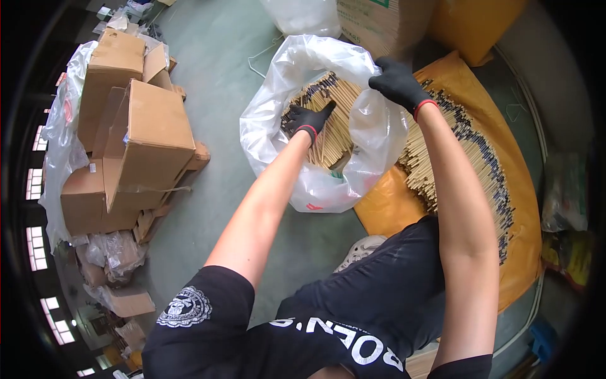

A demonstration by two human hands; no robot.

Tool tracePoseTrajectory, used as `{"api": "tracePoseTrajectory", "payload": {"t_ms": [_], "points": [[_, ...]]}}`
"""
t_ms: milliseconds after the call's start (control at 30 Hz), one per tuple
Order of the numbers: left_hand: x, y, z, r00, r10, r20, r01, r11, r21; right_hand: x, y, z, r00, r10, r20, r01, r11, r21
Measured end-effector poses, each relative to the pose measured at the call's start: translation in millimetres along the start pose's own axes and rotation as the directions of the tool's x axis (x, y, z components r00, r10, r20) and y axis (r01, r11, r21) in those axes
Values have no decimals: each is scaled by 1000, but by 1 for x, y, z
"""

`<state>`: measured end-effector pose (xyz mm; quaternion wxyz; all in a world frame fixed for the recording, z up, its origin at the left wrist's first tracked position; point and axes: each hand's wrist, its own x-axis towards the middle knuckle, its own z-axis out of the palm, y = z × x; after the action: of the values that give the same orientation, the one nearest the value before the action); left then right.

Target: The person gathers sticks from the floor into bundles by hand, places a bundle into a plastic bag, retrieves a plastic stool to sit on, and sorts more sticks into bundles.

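Observation:
A large clear plastic bag (328,183) stands open on the floor, filled with thin tan sticks (338,117) that have dark tips. My left hand (307,120), in a black glove, reaches inside the bag and rests on the sticks. The right hand (398,82), also gloved, pinches the bag's upper rim and holds it open. More of the same sticks (461,151) lie in a long row on an orange sack (517,208) to the right of the bag.
Cardboard boxes (136,136) wrapped partly in plastic sit stacked on a pallet at left. A cardboard carton (379,22) and another clear bag (303,16) stand behind. Bare grey-green floor (214,76) lies between the boxes and the bag.

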<state>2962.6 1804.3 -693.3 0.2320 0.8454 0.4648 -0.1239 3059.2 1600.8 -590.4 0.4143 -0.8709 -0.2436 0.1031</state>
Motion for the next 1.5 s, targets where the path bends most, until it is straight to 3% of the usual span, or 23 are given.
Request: {"api": "tracePoseTrajectory", "payload": {"t_ms": [133,267,467,533,567,600,633,667,700,733,833,867,900,1000,1067,1133,1200,1233,1267,1333,1400,1433,1500], "points": [[-4,15,79,968,-78,-240,117,981,155,-8,-21,-2,999,-25,31,30,989,-147],[5,-21,80,825,-308,-474,298,950,-98,-17,-29,-7,999,-2,43,7,991,-135],[60,-49,79,606,-505,-615,418,859,-294,-6,-4,-7,941,35,-335,-56,997,-53],[54,-46,61,752,-467,-465,436,882,-180,-5,3,-10,924,24,-381,-61,994,-85],[61,-63,33,963,-190,-189,146,963,-225,-6,4,-12,927,24,-375,-61,994,-88],[60,-65,11,976,104,-190,-108,994,-12,-5,5,-16,909,-17,-416,-37,992,-122],[147,-105,22,982,185,-42,-189,976,-109,-4,8,-20,890,-58,-453,-16,987,-157],[95,-84,-37,978,206,18,-116,621,-775,-4,15,-23,890,-53,-454,-22,987,-159],[102,-92,-76,887,456,80,-153,452,-879,-1,27,-26,857,-58,-512,-13,991,-134],[34,-58,-120,933,303,191,32,460,-887,3,37,-28,820,-62,-568,-1,994,-110],[57,-66,-126,973,158,168,-83,919,-387,12,48,-23,769,-65,-636,4,995,-97],[44,-58,-130,946,183,268,-170,983,-72,19,46,-18,747,-91,-659,10,992,-125],[27,-54,-130,941,194,279,-183,981,-67,25,46,-16,725,-190,-662,34,970,-241],[-41,-21,-114,608,721,331,-651,692,-312,17,9,-17,719,-198,-666,-37,946,-321],[-109,24,-121,613,786,80,-706,590,-392,5,-22,-21,705,-328,-629,99,924,-370],[-161,61,-136,144,970,-195,-894,43,-445,-17,-56,-41,688,-352,-634,245,936,-254],[-220,80,-135,144,925,-352,-782,-112,-613,-60,-65,-77,777,-285,-561,227,958,-173],[-251,94,-127,138,947,-291,-497,-188,-847,-75,-50,-87,683,-335,-649,252,942,-221],[-284,111,-115,118,964,-237,-150,-219,-964,-92,-24,-101,690,-286,-665,186,958,-220],[-346,147,-84,202,954,-222,40,-234,-971,-154,46,-123,622,-31,-782,-77,992,-101],[-378,186,-49,13,927,-374,-194,-364,-911,-247,142,-120,472,197,-859,-446,894,-40],[-398,198,-32,9,927,-374,-187,-366,-912,-337,211,-119,413,781,-469,-793,562,237],[-421,218,-9,155,982,-110,33,-117,-993,-385,229,-88,-1,917,-398,-977,85,198]]}}
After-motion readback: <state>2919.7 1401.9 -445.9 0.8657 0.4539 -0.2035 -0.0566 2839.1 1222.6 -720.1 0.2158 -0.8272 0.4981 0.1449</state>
